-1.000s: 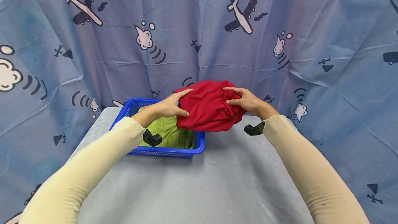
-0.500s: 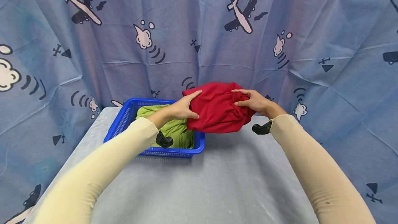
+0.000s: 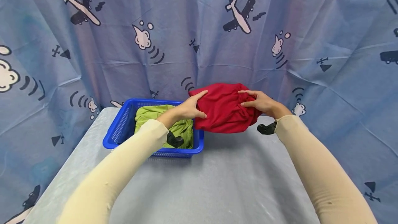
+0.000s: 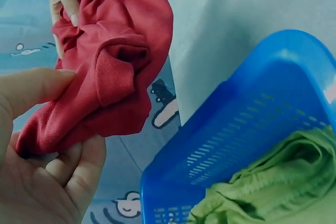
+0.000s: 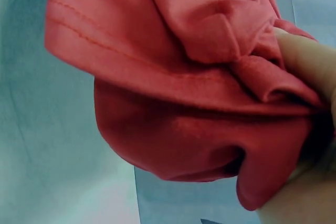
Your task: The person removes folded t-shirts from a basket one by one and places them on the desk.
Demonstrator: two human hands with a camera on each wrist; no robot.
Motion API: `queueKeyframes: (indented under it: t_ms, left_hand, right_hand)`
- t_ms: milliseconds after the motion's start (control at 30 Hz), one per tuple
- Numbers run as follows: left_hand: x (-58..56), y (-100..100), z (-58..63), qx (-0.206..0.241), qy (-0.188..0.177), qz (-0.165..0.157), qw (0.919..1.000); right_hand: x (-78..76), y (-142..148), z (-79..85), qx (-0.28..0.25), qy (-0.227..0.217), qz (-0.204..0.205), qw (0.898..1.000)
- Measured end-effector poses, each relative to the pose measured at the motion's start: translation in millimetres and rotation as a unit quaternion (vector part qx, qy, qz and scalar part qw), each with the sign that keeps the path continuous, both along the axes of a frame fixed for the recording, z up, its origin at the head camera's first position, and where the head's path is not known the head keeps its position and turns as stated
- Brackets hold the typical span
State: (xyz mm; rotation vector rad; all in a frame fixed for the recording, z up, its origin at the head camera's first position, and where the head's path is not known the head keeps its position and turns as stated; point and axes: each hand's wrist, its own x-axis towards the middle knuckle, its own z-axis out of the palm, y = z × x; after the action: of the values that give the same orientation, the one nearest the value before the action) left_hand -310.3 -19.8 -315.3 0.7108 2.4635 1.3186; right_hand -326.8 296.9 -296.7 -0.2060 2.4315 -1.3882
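A bunched red garment [image 3: 225, 108] with a stitched hem hangs in the air between both hands, just right of a blue basket [image 3: 124, 123]. Its left end is gripped by my left hand [image 3: 188, 109], thumb on one side and fingers curled beneath in the left wrist view. My right hand [image 3: 264, 103] pinches the gathered right end between thumb and fingers; in the right wrist view the cloth hides most of that hand. Inside the basket lies a crumpled green garment [image 3: 183, 130], partly covered by my left wrist in the head view.
The basket stands on a grey-covered table [image 3: 199, 182], toward its back left. Behind the table hangs a blue curtain [image 3: 174, 37] with printed airplanes. A black strap mount [image 3: 174, 140] sticks out below the left wrist, and another [image 3: 266, 129] below the right.
Both hands have carried the red garment to the right, from partly over the basket to beside its right edge. More of the green garment and the basket's left side now shows.
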Motion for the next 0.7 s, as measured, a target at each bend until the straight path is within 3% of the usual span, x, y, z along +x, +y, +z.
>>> queueKeyframes:
  t_ms: [300,467,700]
  left_hand:
    - [-3.2,22,-7.1,0.005,0.01,-0.003,0.9999]
    - [-6.7,30,-13.9,-0.019,0.035,-0.011,0.9991]
    - [-10.3,35,-17.5,-0.052,0.049,0.002,0.9974]
  right_hand:
    - [-4.4,15,-7.2,0.008,-0.012,-0.003,1.0]
    - [-5.6,22,-11.7,0.025,-0.015,-0.01,1.0]
    - [-7.6,29,-15.7,0.042,-0.01,-0.011,0.999]
